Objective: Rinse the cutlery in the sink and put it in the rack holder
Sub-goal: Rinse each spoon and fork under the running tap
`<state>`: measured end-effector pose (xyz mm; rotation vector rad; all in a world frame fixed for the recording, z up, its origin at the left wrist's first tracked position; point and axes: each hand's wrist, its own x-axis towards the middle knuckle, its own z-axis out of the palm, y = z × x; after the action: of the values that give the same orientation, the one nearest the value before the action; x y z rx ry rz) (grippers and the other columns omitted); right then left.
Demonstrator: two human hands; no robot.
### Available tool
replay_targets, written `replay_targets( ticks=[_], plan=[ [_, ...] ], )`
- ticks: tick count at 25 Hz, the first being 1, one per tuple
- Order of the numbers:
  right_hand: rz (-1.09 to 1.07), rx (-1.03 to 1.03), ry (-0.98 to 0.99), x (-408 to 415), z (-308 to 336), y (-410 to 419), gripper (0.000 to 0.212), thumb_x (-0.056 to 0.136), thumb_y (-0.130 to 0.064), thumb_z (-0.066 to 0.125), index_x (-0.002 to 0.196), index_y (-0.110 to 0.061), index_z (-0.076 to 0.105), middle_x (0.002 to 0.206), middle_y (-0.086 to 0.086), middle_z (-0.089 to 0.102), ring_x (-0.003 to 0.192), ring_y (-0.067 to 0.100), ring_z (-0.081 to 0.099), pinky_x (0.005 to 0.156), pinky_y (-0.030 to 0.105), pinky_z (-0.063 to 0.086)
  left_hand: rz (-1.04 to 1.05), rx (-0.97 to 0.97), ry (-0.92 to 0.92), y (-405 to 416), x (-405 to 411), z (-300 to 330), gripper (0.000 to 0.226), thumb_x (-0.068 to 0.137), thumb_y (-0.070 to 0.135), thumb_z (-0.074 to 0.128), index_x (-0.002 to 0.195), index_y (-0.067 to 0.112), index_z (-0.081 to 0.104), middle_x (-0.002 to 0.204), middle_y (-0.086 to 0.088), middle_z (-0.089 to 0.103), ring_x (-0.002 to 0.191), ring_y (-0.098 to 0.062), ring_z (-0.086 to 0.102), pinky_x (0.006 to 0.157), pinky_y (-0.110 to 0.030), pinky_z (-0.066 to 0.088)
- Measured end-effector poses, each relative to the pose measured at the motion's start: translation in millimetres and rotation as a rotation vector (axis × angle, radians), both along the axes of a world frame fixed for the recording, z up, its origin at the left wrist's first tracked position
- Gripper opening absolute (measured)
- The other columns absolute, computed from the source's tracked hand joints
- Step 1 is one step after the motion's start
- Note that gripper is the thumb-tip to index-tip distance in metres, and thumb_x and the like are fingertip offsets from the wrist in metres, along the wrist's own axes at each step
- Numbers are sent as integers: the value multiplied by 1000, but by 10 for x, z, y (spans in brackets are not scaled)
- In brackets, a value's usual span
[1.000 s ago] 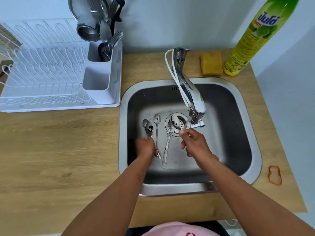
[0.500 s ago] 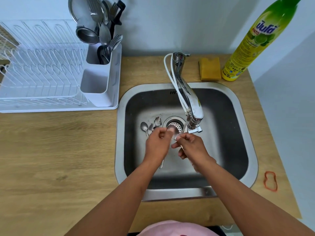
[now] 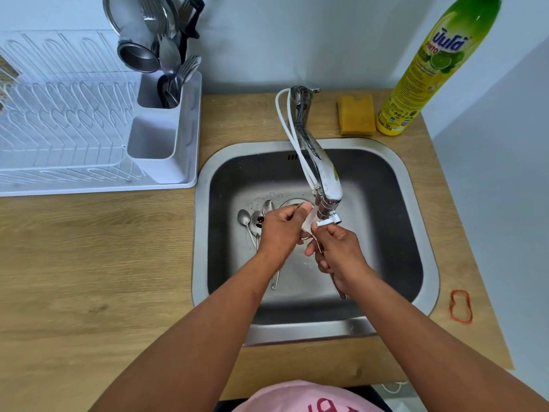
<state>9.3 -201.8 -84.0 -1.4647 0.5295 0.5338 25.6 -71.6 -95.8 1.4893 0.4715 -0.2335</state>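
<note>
Both hands are over the steel sink (image 3: 421, 233), under the tap (image 3: 325, 185). My left hand (image 3: 280, 230) grips the bowl end of a spoon (image 3: 307, 220) in the running water. My right hand (image 3: 338, 251) is shut on the same spoon's handle, whose end pokes out below my wrist (image 3: 340, 288). Three more spoons (image 3: 246, 220) lie on the sink floor left of the drain, one with dark residue. The white rack holder (image 3: 160, 144) stands at the left; its far compartment holds several utensils (image 3: 172, 69), the near one is empty.
A white dish rack (image 3: 59, 114) fills the back left of the wooden counter. A yellow sponge (image 3: 356, 114) and a green-yellow detergent bottle (image 3: 421, 75) stand behind the sink. A red rubber band (image 3: 460, 306) lies to the right.
My left hand left the spoons on the sink floor and came up to the spoon at the tap. Both hands now hold that spoon under the water.
</note>
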Motion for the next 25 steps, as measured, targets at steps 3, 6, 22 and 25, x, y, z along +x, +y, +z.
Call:
replay_targets(
  ticks=[3, 6, 22, 25],
  plan=[
    [-75, 176, 115, -29, 20, -22, 23, 103, -24, 55, 93, -8, 67, 60, 9, 66, 32, 11, 36, 36, 17, 26, -65, -148, 39, -42, -37, -10, 16, 99, 15, 65, 100, 3, 76, 85, -4, 73, 69, -14, 60, 63, -24, 51],
    [-106, 466, 231, -63, 56, -73, 21, 102, -24, 56, 96, -10, 71, 74, 9, 72, 44, 12, 49, 40, 22, 38, -49, -263, 72, -75, -51, 15, 20, 96, 1, 65, 114, -5, 71, 103, -20, 72, 72, -24, 58, 59, -25, 52],
    [108, -35, -159, 54, 32, -97, 13, 95, -14, 67, 86, -12, 76, 70, 8, 71, 47, 13, 48, 42, 22, 37, 79, -525, 229, -21, -108, 18, 10, 98, 15, 64, 97, 9, 72, 84, -9, 71, 62, -14, 58, 69, -29, 60],
    [20, 30, -98, 9, 48, -59, 18, 91, -24, 68, 80, -17, 80, 65, 7, 69, 45, 13, 42, 40, 22, 32, 42, -538, 220, 6, -101, 27, 16, 96, 26, 70, 96, 10, 72, 84, -7, 71, 61, -13, 60, 63, -25, 55]
  ],
)
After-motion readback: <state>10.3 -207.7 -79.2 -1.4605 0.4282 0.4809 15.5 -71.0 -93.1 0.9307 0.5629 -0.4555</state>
